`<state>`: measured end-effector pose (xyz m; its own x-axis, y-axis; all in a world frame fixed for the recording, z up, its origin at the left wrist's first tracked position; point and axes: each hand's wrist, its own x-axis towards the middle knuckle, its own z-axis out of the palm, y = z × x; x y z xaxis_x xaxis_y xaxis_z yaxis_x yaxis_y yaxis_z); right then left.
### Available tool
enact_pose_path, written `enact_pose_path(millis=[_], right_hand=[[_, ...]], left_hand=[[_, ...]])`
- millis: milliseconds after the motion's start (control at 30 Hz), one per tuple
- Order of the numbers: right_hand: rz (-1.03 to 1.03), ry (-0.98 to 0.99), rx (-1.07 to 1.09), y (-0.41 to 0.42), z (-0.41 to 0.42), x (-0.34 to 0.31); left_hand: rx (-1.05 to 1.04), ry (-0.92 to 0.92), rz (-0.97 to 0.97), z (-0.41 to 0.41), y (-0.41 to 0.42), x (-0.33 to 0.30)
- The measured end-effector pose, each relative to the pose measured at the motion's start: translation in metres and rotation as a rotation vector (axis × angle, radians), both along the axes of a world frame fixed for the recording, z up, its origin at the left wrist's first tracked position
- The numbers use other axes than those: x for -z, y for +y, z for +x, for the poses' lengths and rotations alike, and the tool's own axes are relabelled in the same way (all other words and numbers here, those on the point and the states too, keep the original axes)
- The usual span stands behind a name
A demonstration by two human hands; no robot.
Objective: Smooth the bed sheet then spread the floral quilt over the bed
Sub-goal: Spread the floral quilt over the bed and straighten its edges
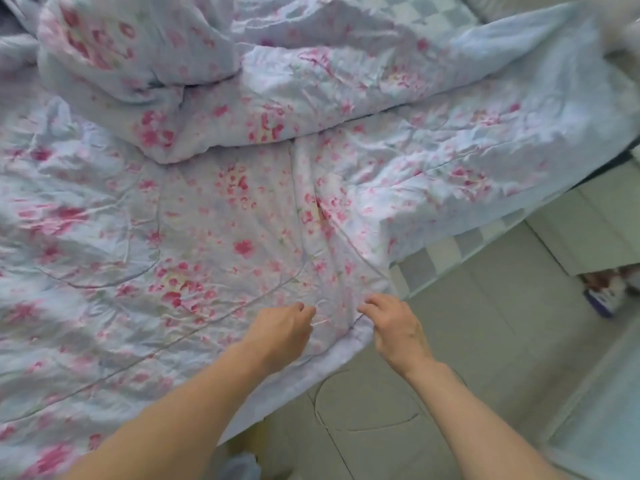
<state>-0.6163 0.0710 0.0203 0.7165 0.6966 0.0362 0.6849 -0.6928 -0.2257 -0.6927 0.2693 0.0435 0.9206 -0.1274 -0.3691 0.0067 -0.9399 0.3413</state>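
Quilt [214, 216]: pale blue w/ pink-red flower clusters, bits of yellow & green, plain pale blue border by the right hand [394, 327]. Bed sheet [433, 254], beyond that hand: blue-grey & white checks. Floor [485, 341] under it: pale grey-green tiles.

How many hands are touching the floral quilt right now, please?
2: the left hand and the right hand both grip the floral quilt at its near corner by the bed's edge.
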Motion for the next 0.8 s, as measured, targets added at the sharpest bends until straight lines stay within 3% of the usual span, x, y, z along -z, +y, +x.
enact_pose_path(millis=[133, 267, 333, 700, 800], right_hand=[[0.033, -0.1, 0.162, -0.043, 0.047, -0.034], [0.05, -0.173, 0.288, -0.105, 0.094, -0.057], [0.032, -0.151, 0.304, -0.14, 0.12, -0.063], [0.08, -0.055, 0.106, -0.272, 0.263, 0.019], [0.072, -0.042, 0.07, -0.314, 0.286, 0.033]], left_hand=[[0.142, -0.17, 0.011, 0.069, -0.022, -0.037], [0.141, -0.171, -0.08, 0.134, -0.08, -0.052], [0.162, -0.178, -0.015, 0.165, -0.113, -0.051], [-0.125, 0.117, 0.49, 0.297, -0.218, 0.046], [-0.205, 0.164, 0.369, 0.325, -0.246, 0.05]])
